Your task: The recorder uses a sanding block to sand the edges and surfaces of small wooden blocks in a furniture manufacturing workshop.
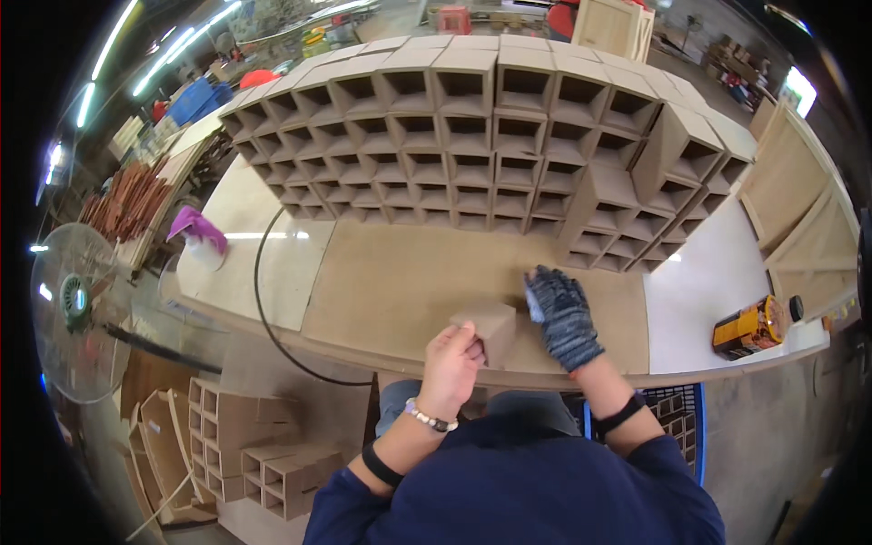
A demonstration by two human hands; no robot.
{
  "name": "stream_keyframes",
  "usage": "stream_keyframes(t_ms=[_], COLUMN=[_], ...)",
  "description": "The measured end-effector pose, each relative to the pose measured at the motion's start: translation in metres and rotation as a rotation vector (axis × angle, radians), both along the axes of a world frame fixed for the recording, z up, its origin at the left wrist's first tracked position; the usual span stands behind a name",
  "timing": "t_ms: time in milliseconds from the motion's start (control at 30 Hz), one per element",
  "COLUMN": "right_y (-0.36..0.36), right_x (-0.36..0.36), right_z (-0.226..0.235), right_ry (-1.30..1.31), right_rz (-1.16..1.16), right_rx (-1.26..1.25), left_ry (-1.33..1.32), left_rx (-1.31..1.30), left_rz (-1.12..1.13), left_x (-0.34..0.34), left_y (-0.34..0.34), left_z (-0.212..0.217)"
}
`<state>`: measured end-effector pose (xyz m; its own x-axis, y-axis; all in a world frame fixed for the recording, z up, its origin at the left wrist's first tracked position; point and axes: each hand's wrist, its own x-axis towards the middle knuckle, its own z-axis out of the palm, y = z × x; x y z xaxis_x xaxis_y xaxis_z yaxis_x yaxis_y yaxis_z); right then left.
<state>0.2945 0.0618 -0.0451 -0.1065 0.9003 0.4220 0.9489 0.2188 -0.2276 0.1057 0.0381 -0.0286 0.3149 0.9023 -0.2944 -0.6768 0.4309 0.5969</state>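
My bare left hand is closed round the near left edge of a small grey-brown open-ended square box. It holds the box at the table's front edge. To the right, my right hand wears a dark grey knitted glove, its fingers bent together over the tabletop. A pale blue-white patch shows along the glove's inner side; whether it is a cloth or part of the glove I cannot make out. Beyond both hands, a wall of stacked boxes of the same kind stands with open ends facing me.
A black hose curves across the board. A spray bottle with purple cloth stands left, an orange-and-black jar lies right. Below are a blue crate, more boxes and a fan.
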Motion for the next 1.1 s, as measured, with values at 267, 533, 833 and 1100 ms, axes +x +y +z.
stream_keyframes(t_ms=[267,533,833,1100], right_y=[-0.013,-0.036,-0.03,-0.011], right_x=[-0.029,-0.043,-0.037,0.022], right_z=[0.024,0.042,0.043,-0.001], right_ry=[0.063,0.048,-0.001,-0.122], right_rz=[0.239,0.339,0.314,-0.063], right_rx=[-0.094,0.043,0.035,-0.069], left_ry=[0.061,0.071,0.005,0.182], left_rx=[-0.042,-0.053,-0.066,0.037], left_rz=[0.02,0.031,0.038,-0.052], left_x=[-0.006,-0.005,-0.008,-0.01], left_y=[0.001,0.001,0.002,-0.004], left_z=[-0.01,0.002,0.001,0.014])
